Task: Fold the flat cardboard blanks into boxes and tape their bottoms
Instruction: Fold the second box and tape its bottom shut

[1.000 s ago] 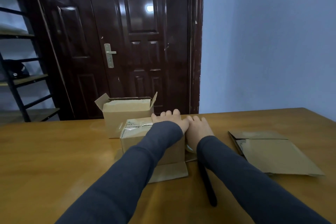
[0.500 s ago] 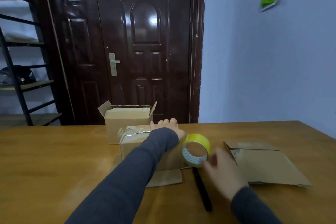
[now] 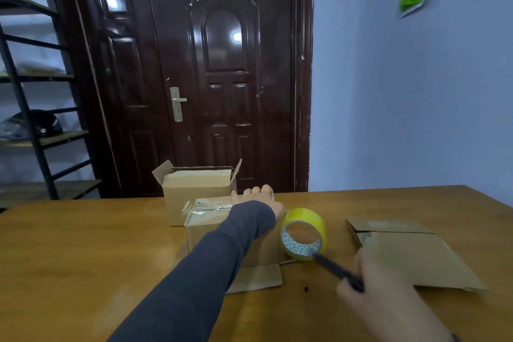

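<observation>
Taping the upturned box [image 3: 198, 230] at frame centre seems nearly done. The left hand [image 3: 258, 200] presses flat on top and the tape roll [image 3: 302, 233] stands against its right side. The right hand [image 3: 388, 297] grips a black pen-like tool [image 3: 337, 269], lower right. The next move is probably severing the strip.

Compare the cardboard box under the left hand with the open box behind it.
The near box has its top flaps shut under clear tape; the far box stands with flaps open. The left hand rests on the near box; no hand is on the far box. Both are brown cardboard.
</observation>
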Demonstrator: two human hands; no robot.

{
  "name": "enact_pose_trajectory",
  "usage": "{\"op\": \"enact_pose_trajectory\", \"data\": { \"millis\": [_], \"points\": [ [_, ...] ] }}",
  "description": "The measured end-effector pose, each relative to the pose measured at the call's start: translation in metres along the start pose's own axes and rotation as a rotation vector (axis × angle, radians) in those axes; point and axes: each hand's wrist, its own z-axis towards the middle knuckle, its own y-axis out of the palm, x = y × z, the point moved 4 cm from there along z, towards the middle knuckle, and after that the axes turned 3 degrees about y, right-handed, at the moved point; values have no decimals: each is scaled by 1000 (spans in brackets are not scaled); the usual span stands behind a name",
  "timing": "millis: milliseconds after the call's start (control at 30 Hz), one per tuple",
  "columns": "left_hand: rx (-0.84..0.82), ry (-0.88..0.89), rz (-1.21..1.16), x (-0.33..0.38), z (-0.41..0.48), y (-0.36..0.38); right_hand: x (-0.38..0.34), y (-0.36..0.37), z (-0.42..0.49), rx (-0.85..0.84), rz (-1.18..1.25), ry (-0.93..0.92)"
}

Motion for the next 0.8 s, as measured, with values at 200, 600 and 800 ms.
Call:
{"op": "enact_pose_trajectory", "data": {
  "millis": [200,600,800],
  "points": [
    [4,5,5,0,-3,0,-3,0,54,152,1014,-8],
    [33,18,31,-1,-4,3,-34,72,112,146,996,-117],
    [-174,-160,-137,-11,28,3,-41,85,116,117,927,-198]
  ]
}}
